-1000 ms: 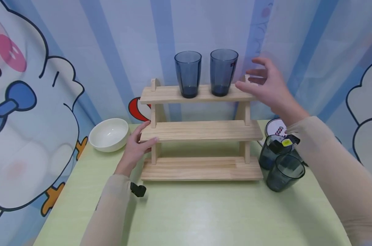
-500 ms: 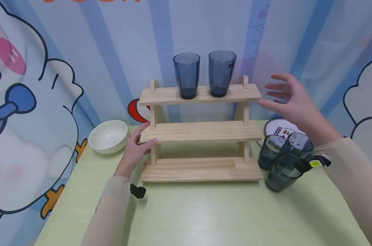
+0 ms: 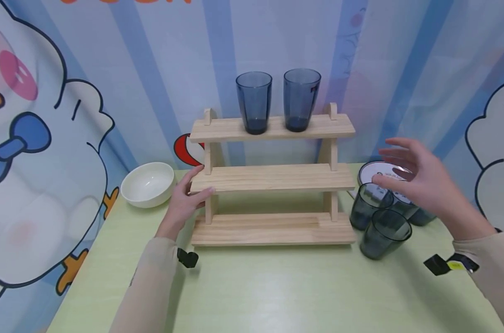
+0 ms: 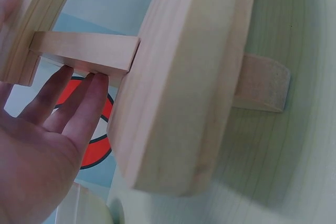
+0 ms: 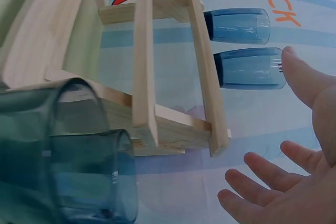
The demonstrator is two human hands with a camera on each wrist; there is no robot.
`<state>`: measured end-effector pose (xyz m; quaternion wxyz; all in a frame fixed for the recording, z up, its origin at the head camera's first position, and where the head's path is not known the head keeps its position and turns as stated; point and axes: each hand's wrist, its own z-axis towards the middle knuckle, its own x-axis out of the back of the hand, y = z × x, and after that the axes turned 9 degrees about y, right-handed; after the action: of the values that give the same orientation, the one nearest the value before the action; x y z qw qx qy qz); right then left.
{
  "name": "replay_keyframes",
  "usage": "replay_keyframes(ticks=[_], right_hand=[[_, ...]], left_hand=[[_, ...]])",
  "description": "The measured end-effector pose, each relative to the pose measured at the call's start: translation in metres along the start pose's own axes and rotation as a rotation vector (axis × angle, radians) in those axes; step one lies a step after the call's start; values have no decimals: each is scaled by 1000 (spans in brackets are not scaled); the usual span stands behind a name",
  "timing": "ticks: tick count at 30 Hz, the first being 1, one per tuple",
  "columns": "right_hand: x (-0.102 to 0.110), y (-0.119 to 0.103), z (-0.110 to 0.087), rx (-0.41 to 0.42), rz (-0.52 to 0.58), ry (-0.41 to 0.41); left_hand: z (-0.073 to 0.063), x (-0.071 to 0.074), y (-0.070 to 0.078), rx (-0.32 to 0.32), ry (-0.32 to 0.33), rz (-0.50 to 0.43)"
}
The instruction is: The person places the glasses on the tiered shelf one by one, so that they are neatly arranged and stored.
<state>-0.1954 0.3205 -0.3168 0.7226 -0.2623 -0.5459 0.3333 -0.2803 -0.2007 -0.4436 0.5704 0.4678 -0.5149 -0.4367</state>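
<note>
A three-tier wooden display shelf [image 3: 273, 178] stands on the table. My left hand [image 3: 179, 206] holds its left end at the middle tier, thumb at the front edge. In the left wrist view, my fingertips [image 4: 100, 85] touch a wooden upright of the shelf. Two blue-tinted glasses, the left glass [image 3: 254, 104] and the right glass [image 3: 302, 99], stand upright on the top tier. My right hand [image 3: 427, 185] is empty, fingers spread, above several dark tinted glasses right of the shelf. The front glass [image 3: 385, 236] shows fully; others are partly hidden behind it and under the hand.
A white bowl [image 3: 148, 185] sits on the table [image 3: 268, 286] left of the shelf. Behind the dark glasses lies a round white item [image 3: 370, 172] with a dark rim and lettering. A blue striped cartoon curtain [image 3: 173, 55] hangs close behind the shelf.
My right hand has moved away from the right end of the top tier, rightward and down to over the dark glasses. My left hand stays on the shelf; the two top glasses have not moved.
</note>
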Motion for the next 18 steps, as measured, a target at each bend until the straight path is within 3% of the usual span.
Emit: replay_keyframes(ticks=[18], right_hand=[[-11, 47, -61, 64, -86, 11]], left_hand=[[0, 0, 0, 6, -9, -30]])
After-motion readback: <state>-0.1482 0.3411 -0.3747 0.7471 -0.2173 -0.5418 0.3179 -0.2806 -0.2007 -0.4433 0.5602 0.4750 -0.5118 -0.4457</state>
